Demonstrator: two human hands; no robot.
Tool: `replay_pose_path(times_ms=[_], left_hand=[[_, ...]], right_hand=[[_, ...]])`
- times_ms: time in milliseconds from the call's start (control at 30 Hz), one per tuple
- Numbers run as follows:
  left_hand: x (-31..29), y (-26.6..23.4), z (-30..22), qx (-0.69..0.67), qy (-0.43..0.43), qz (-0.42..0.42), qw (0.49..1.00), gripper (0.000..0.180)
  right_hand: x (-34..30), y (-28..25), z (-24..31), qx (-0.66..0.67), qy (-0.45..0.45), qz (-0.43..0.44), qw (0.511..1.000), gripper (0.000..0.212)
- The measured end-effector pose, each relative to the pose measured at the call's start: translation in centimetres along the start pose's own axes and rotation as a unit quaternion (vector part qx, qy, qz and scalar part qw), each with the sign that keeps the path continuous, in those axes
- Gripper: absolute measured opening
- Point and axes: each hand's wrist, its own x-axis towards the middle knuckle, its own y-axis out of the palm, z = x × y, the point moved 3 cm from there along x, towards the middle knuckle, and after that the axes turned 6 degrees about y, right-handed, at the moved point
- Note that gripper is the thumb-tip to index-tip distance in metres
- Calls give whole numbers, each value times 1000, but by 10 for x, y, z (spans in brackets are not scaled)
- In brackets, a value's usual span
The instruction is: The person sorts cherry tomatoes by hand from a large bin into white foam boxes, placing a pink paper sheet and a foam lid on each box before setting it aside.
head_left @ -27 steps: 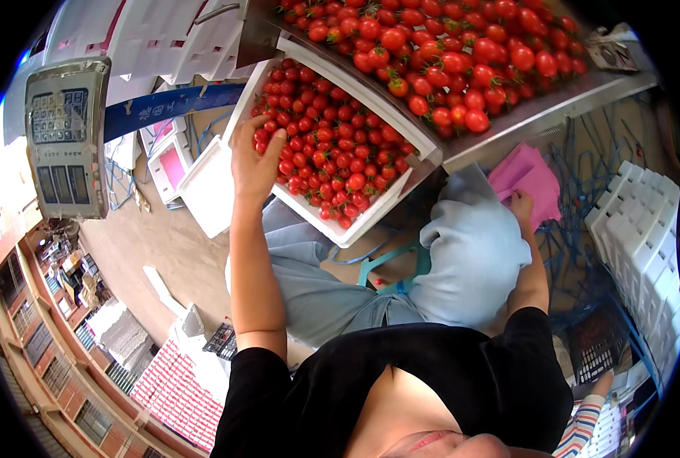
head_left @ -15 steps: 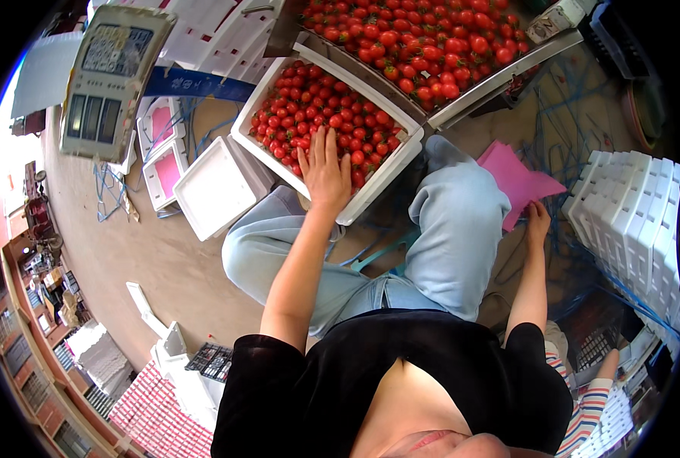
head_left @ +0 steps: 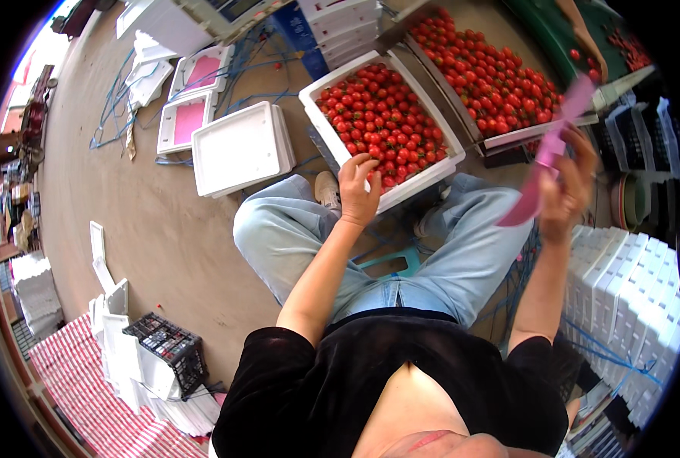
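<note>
Red cherry tomatoes fill a white foam box in front of my knees. My left hand is at the box's near left corner, its fingers loosely bent and thumb apart, holding nothing I can see. Whether the fingertips touch the rim or the tomatoes is hard to tell. Raised above my right knee, my right hand grips a thin pink sheet. The sheet is bent and blurred by motion. Beyond it, more tomatoes lie loose in a metal-edged tray.
Stacked white lids lie left of the box, beside white boxes with pink linings. White foam boxes are piled at my right, tied with blue strap. Another person's hand reaches in at upper right. A teal stool shows beneath me.
My right hand has come up from beside the pink sheets low on the right, now lifting one. My left hand has drawn back from over the tomatoes to the near corner. The view has shifted.
</note>
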Motion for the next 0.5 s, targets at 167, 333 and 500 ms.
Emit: replay_pose_path(times_ms=[167,333,500], left_hand=[[-16,-45,94,-23,-242,-211,947,29],[-37,-58,181,0,-455,-247,855,47],[-51,-78,236,-5,-627,-228,745,77]], right_hand=[[12,188,45,-20,-93,145,985,8],[-53,304,2,-51,3,360,932,24],[-51,327,-66,-141,111,180,967,52]])
